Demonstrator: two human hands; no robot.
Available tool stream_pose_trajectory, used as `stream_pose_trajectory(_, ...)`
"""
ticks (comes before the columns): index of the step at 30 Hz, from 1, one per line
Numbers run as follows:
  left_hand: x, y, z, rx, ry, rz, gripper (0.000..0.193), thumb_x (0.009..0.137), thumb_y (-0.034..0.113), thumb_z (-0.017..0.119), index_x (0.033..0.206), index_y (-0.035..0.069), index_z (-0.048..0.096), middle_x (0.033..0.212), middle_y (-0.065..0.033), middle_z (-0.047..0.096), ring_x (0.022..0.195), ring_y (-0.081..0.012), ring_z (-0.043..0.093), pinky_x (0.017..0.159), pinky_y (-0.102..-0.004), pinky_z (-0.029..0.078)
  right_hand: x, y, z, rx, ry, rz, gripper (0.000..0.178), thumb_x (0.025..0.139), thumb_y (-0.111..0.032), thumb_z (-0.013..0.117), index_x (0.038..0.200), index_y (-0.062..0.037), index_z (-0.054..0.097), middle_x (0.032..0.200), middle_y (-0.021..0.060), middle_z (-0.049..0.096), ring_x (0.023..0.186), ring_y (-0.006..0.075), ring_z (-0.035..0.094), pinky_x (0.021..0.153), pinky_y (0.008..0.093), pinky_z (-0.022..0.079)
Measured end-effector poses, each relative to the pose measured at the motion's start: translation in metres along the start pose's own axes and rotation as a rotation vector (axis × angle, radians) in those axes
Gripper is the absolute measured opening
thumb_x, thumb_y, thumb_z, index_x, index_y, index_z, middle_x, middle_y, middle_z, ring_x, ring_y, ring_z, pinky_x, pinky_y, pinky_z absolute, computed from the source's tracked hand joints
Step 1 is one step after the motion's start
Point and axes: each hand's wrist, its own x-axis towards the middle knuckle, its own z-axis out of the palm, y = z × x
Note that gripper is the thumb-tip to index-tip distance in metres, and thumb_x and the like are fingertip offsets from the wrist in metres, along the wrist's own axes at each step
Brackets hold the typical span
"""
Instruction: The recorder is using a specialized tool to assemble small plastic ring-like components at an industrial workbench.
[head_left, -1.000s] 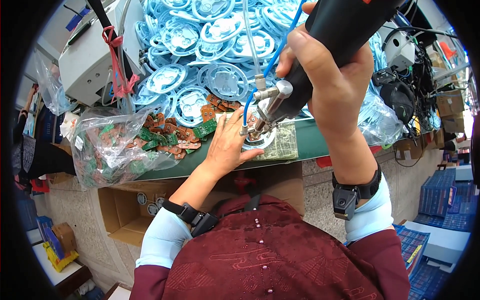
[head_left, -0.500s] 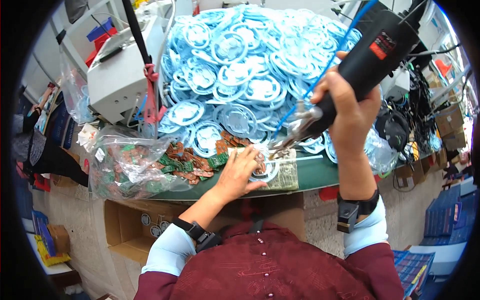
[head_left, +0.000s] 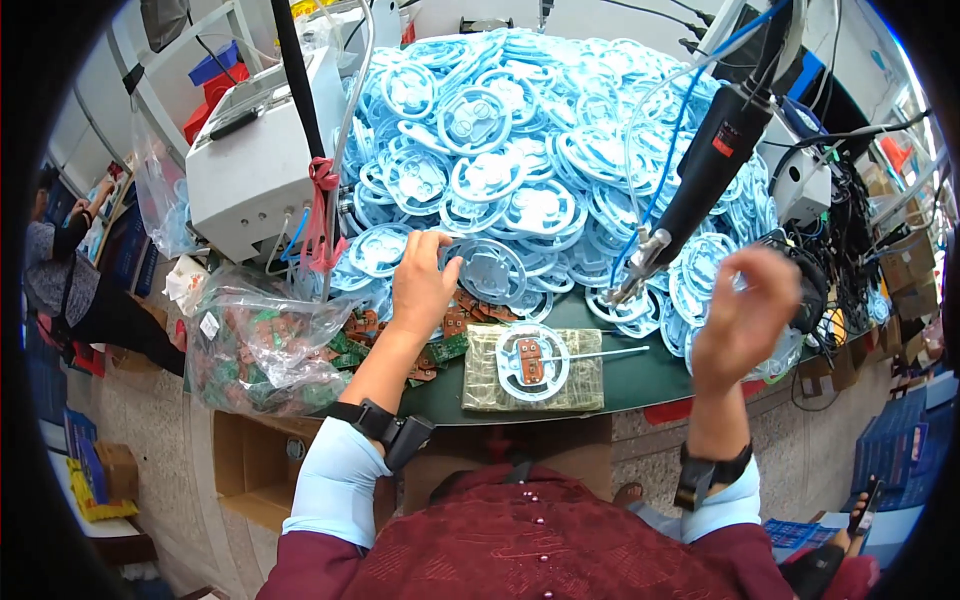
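On a block wrapped in clear film (head_left: 480, 385) lies a pale blue plastic ring part (head_left: 562, 372), with a brown circuit board (head_left: 532, 362) in its middle. A thin pale blue stem points right from the ring. My left hand (head_left: 420, 290) is open, thumb apart, over the near edge of a heap of similar ring parts (head_left: 520, 150). Right of the block, my right hand (head_left: 742, 325) is raised, blurred, with loosely curved fingers and nothing seen in it. A black electric screwdriver (head_left: 712, 165) hangs tilted above the heap, away from both hands.
A clear bag (head_left: 260, 340) of green and brown circuit boards lies left, loose boards (head_left: 440, 350) beside it. Behind stands a grey machine (head_left: 255, 150) with cables. A cardboard box (head_left: 250, 465) sits below the table (head_left: 640, 390). Another person (head_left: 75, 260) stands far left; a hand with a phone (head_left: 865, 515) shows lower right.
My right hand has let go of the screwdriver and moved right and down; the screwdriver has swung back. My left hand has lifted off the ring part and moved left and away toward the heap.
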Motion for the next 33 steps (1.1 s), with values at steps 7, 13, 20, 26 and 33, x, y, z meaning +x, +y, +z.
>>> stream_pose_trajectory(7, 0.000, -0.008, 0.016, 0.001, -0.077, -0.067, 0.015, 0.085, 0.012, 0.071, 0.094, 0.001, 0.067, 0.089, -0.0156, 0.067, 0.079, -0.0328, 0.066, 0.072, -0.0427, 0.052, -0.109, -0.006, 0.122, 0.003, -0.656, 0.426, 0.047, 0.086, -0.018, 0.071, 0.124, 0.0002, 0.051, 0.108, 0.0202, 0.057, 0.088, 0.0410, 0.064, 0.071, 0.0448, 0.054)
stream_pose_trajectory(13, -0.010, -0.002, -0.002, -0.334, -0.113, -0.262, 0.020, 0.092, 0.017, 0.066, 0.095, -0.002, 0.071, 0.083, -0.0118, 0.071, 0.073, -0.0210, 0.067, 0.067, -0.0333, 0.052, -0.099, -0.028, 0.126, 0.257, -0.646, 0.541, 0.015, 0.086, -0.008, 0.067, 0.097, -0.0030, 0.058, 0.091, 0.0137, 0.060, 0.080, 0.0361, 0.063, 0.066, 0.0427, 0.051)
stream_pose_trajectory(20, -0.045, 0.024, -0.024, -1.027, -0.397, -0.486, 0.025, 0.099, 0.024, 0.061, 0.098, 0.001, 0.069, 0.087, -0.0023, 0.070, 0.069, -0.0068, 0.061, 0.060, -0.0206, 0.047, -0.107, -0.043, 0.058, 0.066, -0.755, -0.125, 0.027, 0.073, -0.007, 0.065, 0.100, -0.0023, 0.064, 0.092, 0.0073, 0.060, 0.074, 0.0220, 0.061, 0.061, 0.0336, 0.050)
stream_pose_trajectory(26, -0.075, 0.026, -0.019, -0.844, -0.548, -0.554, 0.015, 0.091, 0.015, 0.071, 0.095, 0.002, 0.065, 0.082, -0.0028, 0.068, 0.068, -0.0065, 0.060, 0.057, -0.0204, 0.048, -0.127, -0.042, 0.024, 0.087, -0.718, -0.156, 0.028, 0.073, -0.007, 0.065, 0.100, -0.0010, 0.066, 0.101, 0.0093, 0.063, 0.076, 0.0223, 0.062, 0.063, 0.0330, 0.052)
stream_pose_trajectory(33, -0.099, 0.042, -0.020, -1.217, -0.551, -0.847, 0.021, 0.087, 0.010, 0.075, 0.101, 0.002, 0.062, 0.090, -0.0052, 0.070, 0.074, -0.0104, 0.067, 0.059, -0.0222, 0.055, -0.155, -0.044, 0.007, 0.111, -0.683, -0.126, 0.025, 0.073, -0.008, 0.066, 0.098, -0.0002, 0.066, 0.102, 0.0103, 0.063, 0.077, 0.0239, 0.063, 0.063, 0.0338, 0.053)
